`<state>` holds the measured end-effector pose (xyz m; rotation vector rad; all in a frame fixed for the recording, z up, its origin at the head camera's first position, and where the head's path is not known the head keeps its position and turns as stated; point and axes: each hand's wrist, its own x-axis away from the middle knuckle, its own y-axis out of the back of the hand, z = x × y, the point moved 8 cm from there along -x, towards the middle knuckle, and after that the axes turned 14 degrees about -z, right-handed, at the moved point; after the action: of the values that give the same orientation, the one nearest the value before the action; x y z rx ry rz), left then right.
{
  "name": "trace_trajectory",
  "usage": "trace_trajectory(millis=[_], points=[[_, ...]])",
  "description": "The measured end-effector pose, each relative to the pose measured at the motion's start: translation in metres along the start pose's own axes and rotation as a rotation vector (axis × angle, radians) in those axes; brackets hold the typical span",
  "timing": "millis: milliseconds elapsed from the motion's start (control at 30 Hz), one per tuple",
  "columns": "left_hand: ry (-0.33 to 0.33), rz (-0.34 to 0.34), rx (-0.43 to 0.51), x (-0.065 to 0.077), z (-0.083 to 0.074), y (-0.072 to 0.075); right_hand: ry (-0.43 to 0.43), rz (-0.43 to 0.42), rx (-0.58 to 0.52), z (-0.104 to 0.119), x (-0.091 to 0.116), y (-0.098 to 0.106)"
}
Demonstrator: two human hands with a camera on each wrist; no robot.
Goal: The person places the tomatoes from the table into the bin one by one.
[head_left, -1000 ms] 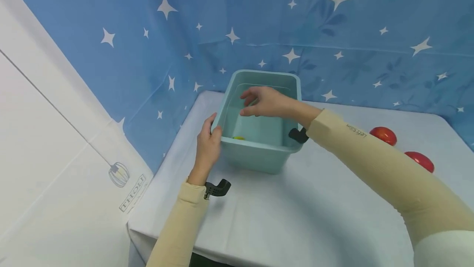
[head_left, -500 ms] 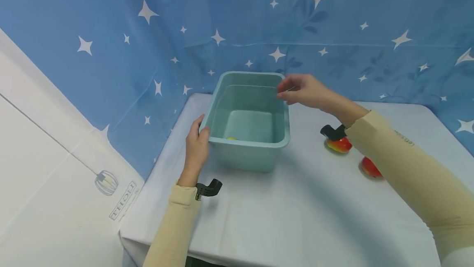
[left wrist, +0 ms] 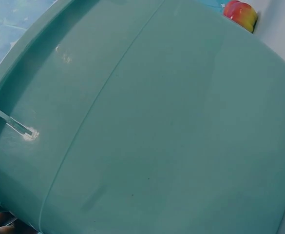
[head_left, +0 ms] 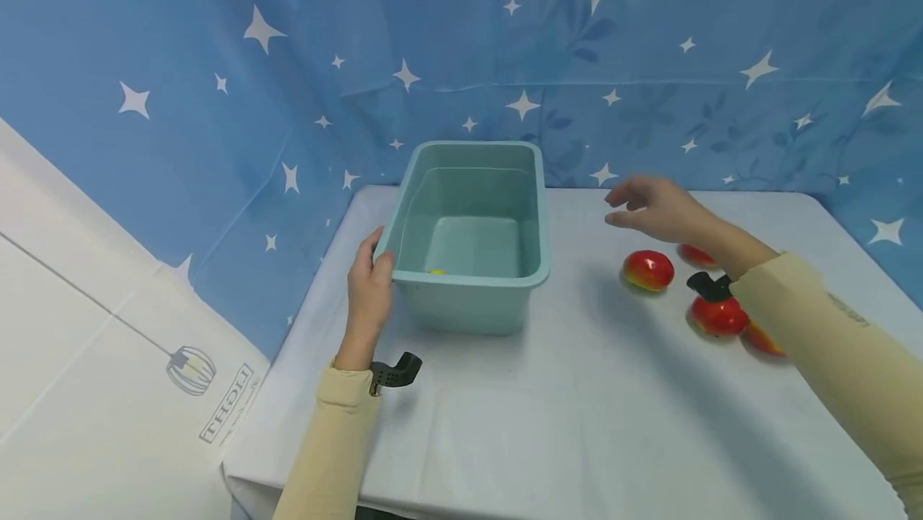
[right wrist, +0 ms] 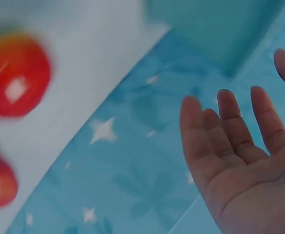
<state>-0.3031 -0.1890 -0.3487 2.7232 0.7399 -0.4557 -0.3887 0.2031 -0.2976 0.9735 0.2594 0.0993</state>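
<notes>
A teal plastic bin (head_left: 472, 308) stands on the table at centre left. My left hand (head_left: 368, 292) grips its near left rim, thumb on top and fingers outside; in the left wrist view the bin's wall (left wrist: 171, 126) fills nearly everything. Inside, a small bit of a yellow thing (head_left: 437, 272) shows just past the near rim. My right hand (head_left: 663, 207) is in the air right of the bin, fingers loosely bent and holding nothing, as the right wrist view shows its bare palm (right wrist: 259, 195). Nearest below it lies a red mango-like fruit (head_left: 649, 270) with yellow-green on its underside.
Several more red fruits lie to the right, among them one (head_left: 717, 316) near my right wrist and one (head_left: 696, 255) partly behind my forearm. A white cloth covers the table (head_left: 534, 424). A blue star-patterned curtain (head_left: 461, 39) hangs behind, and a white panel (head_left: 86, 392) stands left.
My right hand has come out from over the bin and moved right, towards the fruits. My left hand stays on the rim. The view has turned right, showing more fruits.
</notes>
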Motion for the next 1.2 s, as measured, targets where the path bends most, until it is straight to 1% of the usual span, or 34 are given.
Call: trace_trajectory(millis=[33,100,200,267,333,433,467,633,667,767,833,933,1067,1200], points=[[0.002,0.001,0.003,0.000,0.000,0.000,0.016,0.006,0.052,-0.006,0.002,-0.001],[0.000,0.004,0.008,0.000,0.000,0.001,0.025,0.043,0.117,-0.018,0.006,-0.006],[0.000,0.009,0.012,0.001,0.001,0.002,0.001,0.119,0.157,-0.035,0.011,-0.016],[-0.004,0.015,0.014,0.001,0.000,0.002,-0.004,0.165,0.179,-0.043,0.014,-0.023],[-0.005,0.017,0.019,0.000,0.000,0.002,0.016,0.191,0.208,-0.047,0.015,-0.030],[0.001,0.020,0.020,0.001,0.001,0.003,0.083,0.213,0.278,-0.050,0.017,-0.042],[0.002,0.020,0.021,0.001,0.001,0.003,0.116,0.214,0.310,-0.051,0.018,-0.046],[-0.003,0.005,0.020,0.000,0.000,0.003,0.227,0.225,0.491,-0.059,0.027,-0.067],[-0.006,0.003,0.018,0.000,0.000,0.003,0.245,0.228,0.532,-0.061,0.030,-0.071],[-0.011,-0.001,0.017,0.000,-0.001,0.003,0.272,0.236,0.612,-0.066,0.035,-0.077],[-0.009,0.003,0.016,0.000,0.000,0.002,0.280,0.228,0.640,-0.069,0.037,-0.079],[0.002,0.023,0.027,0.002,0.001,0.002,0.279,0.194,0.648,-0.074,0.038,-0.077],[0.011,0.032,0.036,0.003,0.003,0.002,0.319,0.147,0.678,-0.079,0.037,-0.073],[0.008,0.027,0.037,0.003,0.003,0.001,0.345,0.128,0.704,-0.087,0.036,-0.071]])
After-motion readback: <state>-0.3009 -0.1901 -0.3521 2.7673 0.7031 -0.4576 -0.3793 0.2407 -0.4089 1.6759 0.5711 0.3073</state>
